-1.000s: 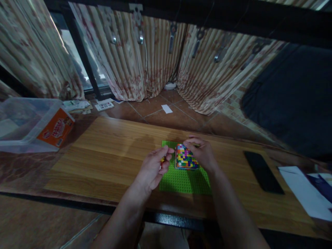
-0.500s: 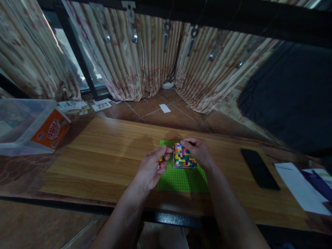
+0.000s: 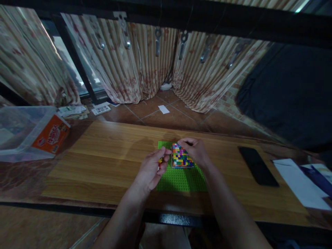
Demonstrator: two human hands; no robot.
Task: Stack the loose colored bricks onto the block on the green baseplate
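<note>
A block of many-coloured toy bricks (image 3: 181, 157) stands on a green studded baseplate (image 3: 181, 181) in front of me. Just left of the block is my left hand (image 3: 153, 166), its fingers curled round a few small toy bricks (image 3: 160, 161) that show yellow and red. Its thumb and forefinger point at the block's left side. My right hand (image 3: 194, 150) reaches over the block's far right part, fingertips together at its top edge. Whether a brick is between those fingertips cannot be made out.
The baseplate lies on a wooden board (image 3: 103, 155). A black phone (image 3: 258, 166) rests at the right, beside white paper (image 3: 298, 183). At the left stands a clear plastic tub (image 3: 23, 138) with an orange label. Striped curtains (image 3: 145, 65) hang beyond; a dark bar with hooks crosses above.
The view has tilted and shifted slightly. Both hands keep nearly the same places at the block, with the right fingertips still at its far edge.
</note>
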